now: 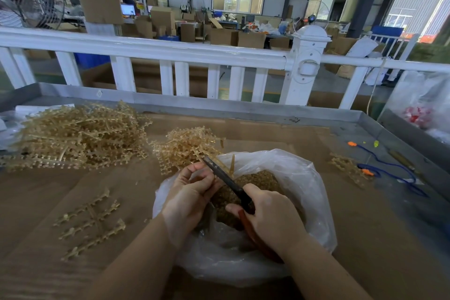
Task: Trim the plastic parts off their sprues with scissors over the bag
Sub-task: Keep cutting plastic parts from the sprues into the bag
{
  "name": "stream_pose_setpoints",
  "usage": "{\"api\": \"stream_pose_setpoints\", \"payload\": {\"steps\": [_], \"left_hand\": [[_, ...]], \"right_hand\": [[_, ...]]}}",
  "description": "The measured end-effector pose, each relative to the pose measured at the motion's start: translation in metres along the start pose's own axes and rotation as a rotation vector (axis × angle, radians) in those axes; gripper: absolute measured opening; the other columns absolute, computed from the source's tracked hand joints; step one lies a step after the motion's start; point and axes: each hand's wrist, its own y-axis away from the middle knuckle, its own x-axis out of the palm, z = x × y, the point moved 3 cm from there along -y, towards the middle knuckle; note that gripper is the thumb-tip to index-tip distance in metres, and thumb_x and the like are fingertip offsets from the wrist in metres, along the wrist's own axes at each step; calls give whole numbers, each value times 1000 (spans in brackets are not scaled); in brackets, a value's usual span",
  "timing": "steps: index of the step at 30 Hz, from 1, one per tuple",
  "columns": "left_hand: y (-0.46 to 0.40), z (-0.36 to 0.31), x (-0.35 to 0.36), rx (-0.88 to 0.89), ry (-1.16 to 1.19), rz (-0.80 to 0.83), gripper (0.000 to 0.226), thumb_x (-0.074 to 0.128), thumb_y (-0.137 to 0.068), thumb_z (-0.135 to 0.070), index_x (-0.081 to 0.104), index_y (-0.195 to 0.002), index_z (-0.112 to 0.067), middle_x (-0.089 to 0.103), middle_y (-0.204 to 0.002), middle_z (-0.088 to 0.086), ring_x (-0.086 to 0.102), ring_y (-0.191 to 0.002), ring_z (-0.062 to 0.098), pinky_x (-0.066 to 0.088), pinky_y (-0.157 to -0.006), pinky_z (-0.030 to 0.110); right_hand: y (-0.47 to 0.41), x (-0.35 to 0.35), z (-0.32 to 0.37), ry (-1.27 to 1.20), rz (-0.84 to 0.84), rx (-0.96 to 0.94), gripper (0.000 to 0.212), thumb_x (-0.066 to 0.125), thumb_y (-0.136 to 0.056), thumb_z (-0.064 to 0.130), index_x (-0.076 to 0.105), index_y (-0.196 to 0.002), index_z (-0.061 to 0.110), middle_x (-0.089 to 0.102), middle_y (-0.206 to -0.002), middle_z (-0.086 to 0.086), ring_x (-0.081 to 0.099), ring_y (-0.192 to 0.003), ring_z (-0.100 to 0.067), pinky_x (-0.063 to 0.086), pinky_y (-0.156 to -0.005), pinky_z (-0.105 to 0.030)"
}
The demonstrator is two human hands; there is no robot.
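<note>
- Holding a tan translucent plastic sprue strip (220, 165) in my left hand (187, 200), fingers curled shut around its lower end, I keep it just above the mouth of the clear crinkled plastic bag (302, 178)
- My right hand (272, 217) is closed around the reddish handles of the dark-bladed scissors (226, 179); the blades slant up and to the left, their tip beside the strip near my left fingertips (207, 182)
- I cannot tell how far the blades are parted, since they read as one dark bar from this angle
- The bag sits on the brown cardboard-covered worktop (365, 238) directly under both hands, and a heap of small brownish trimmed plastic parts (263, 179) lies inside it, between and below my hands
- Just beyond the bag, touching its far-left edge, lies a small pile of tan untrimmed sprues (187, 143)
- A much larger pile of the same tan branched sprues (78, 136) fills the far-left part of the worktop
- A few loose tan sprue branches (92, 219) lie flat on the cardboard to the left of my left forearm, well apart from the bag
- Another loose tan sprue piece (348, 165) lies to the right of the bag, near a blue cord with orange ends (389, 165)
- A white railing fence (170, 52) runs behind the worktop's grey metal rim (219, 103)
</note>
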Motion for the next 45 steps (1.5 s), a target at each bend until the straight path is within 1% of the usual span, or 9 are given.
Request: {"api": "stream_pose_setpoints", "payload": {"steps": [6, 12, 15, 19, 23, 26, 31, 38, 45], "left_hand": [[-1, 0, 1, -24, 40, 30, 21, 47, -89, 10, 58, -99, -5, 67, -88, 11, 66, -85, 23, 60, -69, 28], [-3, 2, -1, -46, 29, 37, 20, 47, -87, 10, 59, -94, -4, 68, -87, 11, 67, -83, 20, 59, -70, 27], [-2, 2, -1, -32, 15, 42, 18, 48, -88, 9, 59, -93, -3, 68, -85, 11, 68, -79, 18, 59, -68, 25], [1, 3, 1, -1, -8, 60, 20, 49, -88, 7, 56, -105, -1, 63, -92, 14, 65, -85, 20, 58, -74, 25], [2, 2, 1, -28, -12, 23, 17, 47, -88, 10, 56, -86, -4, 61, -79, 11, 62, -74, 17, 59, -69, 24], [1, 2, 0, -37, -13, 33, 20, 46, -89, 10, 57, -82, -6, 62, -75, 9, 62, -71, 15, 58, -66, 23], [2, 2, 0, -44, -16, 77, 17, 45, -89, 9, 59, -91, -1, 65, -88, 15, 63, -86, 21, 57, -80, 28], [3, 1, 0, -73, -64, 83, 20, 44, -91, 7, 61, -91, -2, 65, -94, 15, 62, -92, 23, 47, -96, 35], [5, 0, 0, -122, -97, 93, 19, 46, -90, 3, 62, -91, -7, 66, -83, 8, 62, -77, 16, 49, -75, 26]], "right_hand": [[0, -1, -3, 48, -31, -14, 40, 42, -88, 64, 55, -98, 27, 62, -79, 9, 58, -71, -8, 51, -68, -24], [1, 2, -3, 39, -20, -19, 40, 41, -90, 62, 56, -101, 26, 63, -80, 10, 59, -71, -5, 47, -65, -15], [1, 2, -4, 57, -15, -16, 43, 38, -89, 64, 56, -102, 27, 64, -81, 9, 60, -72, -6, 50, -67, -19], [2, 0, -5, 11, -57, 4, 44, 39, -85, 65, 58, -97, 28, 61, -78, 12, 58, -70, -5, 49, -65, -19], [0, -3, -7, -78, -105, 74, 39, 39, -84, 65, 55, -94, 30, 55, -77, 17, 51, -71, 0, 36, -63, -7], [-3, -4, -7, -76, -91, 82, 42, 36, -83, 66, 55, -95, 31, 56, -79, 16, 51, -73, -1, 33, -62, -6], [1, 2, -3, 12, -64, 46, 40, 37, -85, 65, 54, -99, 31, 56, -82, 13, 52, -78, -6, 41, -68, -17], [0, 5, 1, 39, -55, 19, 39, 40, -88, 63, 53, -105, 31, 59, -86, 11, 52, -79, -7, 45, -70, -18], [-2, 5, 7, 20, -62, 18, 37, 40, -89, 63, 53, -103, 32, 60, -85, 11, 54, -79, -6, 47, -71, -18]]}}
